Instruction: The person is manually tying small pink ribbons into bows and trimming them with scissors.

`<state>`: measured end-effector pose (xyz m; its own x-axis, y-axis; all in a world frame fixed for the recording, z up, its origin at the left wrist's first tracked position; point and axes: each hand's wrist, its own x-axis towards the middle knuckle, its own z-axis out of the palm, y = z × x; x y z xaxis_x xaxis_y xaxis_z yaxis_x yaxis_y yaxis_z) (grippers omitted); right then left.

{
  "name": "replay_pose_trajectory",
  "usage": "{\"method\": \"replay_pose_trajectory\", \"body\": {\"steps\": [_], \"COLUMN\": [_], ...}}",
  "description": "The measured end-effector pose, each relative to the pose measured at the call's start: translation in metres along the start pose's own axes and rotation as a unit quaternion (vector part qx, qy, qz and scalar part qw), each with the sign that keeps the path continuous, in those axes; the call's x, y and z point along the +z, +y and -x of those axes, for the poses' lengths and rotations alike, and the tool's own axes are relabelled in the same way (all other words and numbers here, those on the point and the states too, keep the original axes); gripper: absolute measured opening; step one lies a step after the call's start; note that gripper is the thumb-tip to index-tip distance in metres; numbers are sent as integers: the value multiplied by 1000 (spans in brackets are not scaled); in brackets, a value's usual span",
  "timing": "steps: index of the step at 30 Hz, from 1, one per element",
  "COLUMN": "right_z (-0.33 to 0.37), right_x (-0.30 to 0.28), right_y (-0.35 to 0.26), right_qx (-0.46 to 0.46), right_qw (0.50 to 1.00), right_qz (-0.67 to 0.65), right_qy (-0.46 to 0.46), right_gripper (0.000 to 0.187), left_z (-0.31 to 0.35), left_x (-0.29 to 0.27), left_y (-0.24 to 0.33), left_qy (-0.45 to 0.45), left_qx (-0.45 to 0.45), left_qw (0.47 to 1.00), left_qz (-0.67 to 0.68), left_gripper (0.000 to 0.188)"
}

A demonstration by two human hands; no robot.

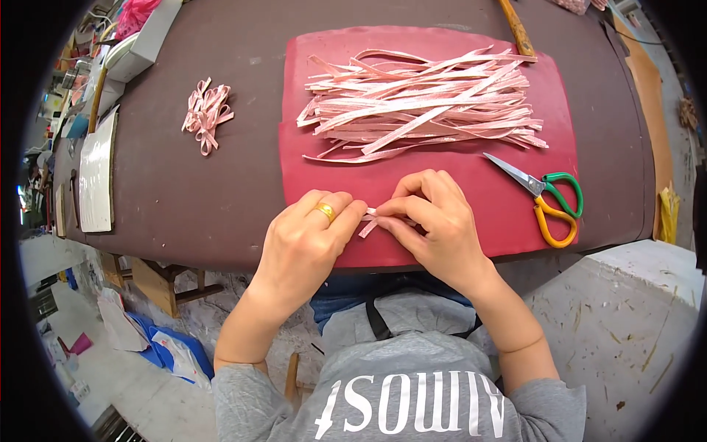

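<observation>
I've got both hands up over the near edge of the red mat [471, 197], and here's the pink strip [367, 229], short, right between them. On the right hand [440, 225], I see thumb and forefinger pinching the strip from the right. Over on the left hand [303, 234], ring [326, 211] showing gold, the fingers are bunched together and closed on the strip's left side; the thumb is out of my sight. One pale end pokes out toward the near side.

Far side of the mat, I have a big pile [420, 107] of long pink strips, lying mostly left to right. Scissors [543, 193] sit to the right, blades parted slightly, one handle green, one yellow. Well left, on the brown table [221, 199], there's a small heap [207, 116] of pink loops.
</observation>
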<state>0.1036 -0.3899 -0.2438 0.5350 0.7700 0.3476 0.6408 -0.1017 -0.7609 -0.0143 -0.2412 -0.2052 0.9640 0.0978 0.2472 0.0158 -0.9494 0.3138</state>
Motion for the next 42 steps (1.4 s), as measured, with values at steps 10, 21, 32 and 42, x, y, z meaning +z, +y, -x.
{"method": "replay_pose_trajectory", "body": {"steps": [10, 21, 32, 42], "right_z": [1, 2, 7, 13], "right_x": [1, -10, -34, -40], "right_y": [0, -5, -4, -6], "right_qx": [17, 36, 99, 118], "right_qw": [1000, 999, 989, 985], "right_qz": [5, -17, -78, -66], "right_qy": [8, 29, 76, 105], "right_gripper": [12, 12, 14, 9], "left_z": [1, 13, 37, 5], "left_x": [10, 15, 8, 19], "left_y": [5, 14, 21, 27], "left_qy": [51, 116, 133, 129], "left_qx": [-1, -39, -51, -144], "left_qw": [999, 992, 987, 974], "left_qz": [-12, 0, 73, 122], "left_gripper": [20, 20, 22, 20]}}
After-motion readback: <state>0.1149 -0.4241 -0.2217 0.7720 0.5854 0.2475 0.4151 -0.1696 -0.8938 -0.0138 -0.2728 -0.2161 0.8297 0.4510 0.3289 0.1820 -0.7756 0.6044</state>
